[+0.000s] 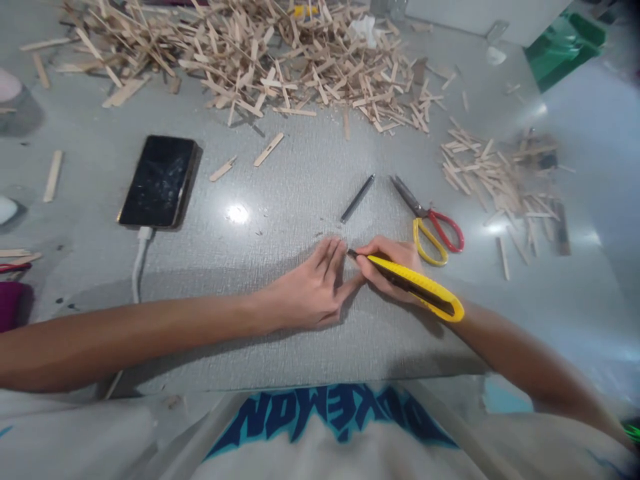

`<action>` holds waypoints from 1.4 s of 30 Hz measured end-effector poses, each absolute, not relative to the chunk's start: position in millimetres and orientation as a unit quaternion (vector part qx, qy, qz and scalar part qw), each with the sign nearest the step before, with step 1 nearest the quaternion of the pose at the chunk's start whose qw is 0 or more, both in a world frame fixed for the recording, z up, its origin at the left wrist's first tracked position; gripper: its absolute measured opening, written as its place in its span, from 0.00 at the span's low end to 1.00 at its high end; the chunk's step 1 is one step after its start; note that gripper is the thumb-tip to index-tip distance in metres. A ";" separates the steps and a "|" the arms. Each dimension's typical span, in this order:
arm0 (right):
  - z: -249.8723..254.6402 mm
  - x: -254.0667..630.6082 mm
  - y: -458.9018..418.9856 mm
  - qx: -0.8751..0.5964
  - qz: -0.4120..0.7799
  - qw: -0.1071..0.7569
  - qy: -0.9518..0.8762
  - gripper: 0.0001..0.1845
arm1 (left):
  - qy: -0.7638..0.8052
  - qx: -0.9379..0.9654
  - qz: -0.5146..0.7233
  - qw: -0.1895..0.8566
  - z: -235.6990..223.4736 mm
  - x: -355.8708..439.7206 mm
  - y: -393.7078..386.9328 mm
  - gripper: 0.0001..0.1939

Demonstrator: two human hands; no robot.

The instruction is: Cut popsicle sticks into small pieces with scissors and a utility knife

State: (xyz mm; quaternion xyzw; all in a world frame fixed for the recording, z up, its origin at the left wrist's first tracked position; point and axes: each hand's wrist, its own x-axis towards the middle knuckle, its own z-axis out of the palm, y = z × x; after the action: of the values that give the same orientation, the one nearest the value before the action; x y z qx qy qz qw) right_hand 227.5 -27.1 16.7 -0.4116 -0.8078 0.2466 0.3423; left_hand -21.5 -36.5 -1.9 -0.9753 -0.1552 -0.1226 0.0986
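- While the right hand [397,252] grips a yellow utility knife [423,280] low down near the blade, pen-style, the left hand [313,290] sits right beside it, fingers bunched and pressed down, thumb side reaching toward the knife.
- Can't tell if there's anything pinned under those left fingers, sorry, they hide it.
- So the knife is dead centre of the dial, tip just beside the left fingertips. Looks like close-up blade work to me; I'd say the next stroke calls for a steady left hand and fingers out of the blade's path.
- Clock positions from the hands: dark pen-like stick [357,199] at 12, scissors [423,213] with one red and one yellow handle at 2, a loose wooden stick [269,150] with a dark slot at 11.
- Big heap of wooden sticks [225,60] sprawls around 11 to 12, smaller pile [480,163] between 1 and 2.
- Phone [159,181] at 10, white cable [137,267] plugged in.
- Table [280,220] is grey, finely textured, with glare spots and dark crumbs.
- Past its far edge, toward 1 or 2, there's a green plastic container [565,50].
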 end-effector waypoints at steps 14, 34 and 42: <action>16.3 228.4 -26.7 -0.407 0.255 0.340 -0.808 0.03 | -0.159 -0.974 -0.124 0.100 -1.0 -20.7 -37.2 0.45; 20.5 227.1 -26.4 -0.414 0.262 0.342 -0.802 0.03 | -0.160 -0.973 -0.126 0.105 -0.9 -20.3 -37.2 0.46; 22.3 228.3 -26.3 -0.406 0.276 0.338 -0.803 0.03 | -0.158 -0.977 -0.124 0.069 -0.6 -21.3 -36.5 0.43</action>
State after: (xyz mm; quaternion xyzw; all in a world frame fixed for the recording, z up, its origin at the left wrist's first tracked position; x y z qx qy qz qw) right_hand 228.3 -26.3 22.3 -0.4055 -0.8034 0.2759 0.3377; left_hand -21.3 -36.5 -0.6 -0.9772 -0.1576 -0.1243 0.0692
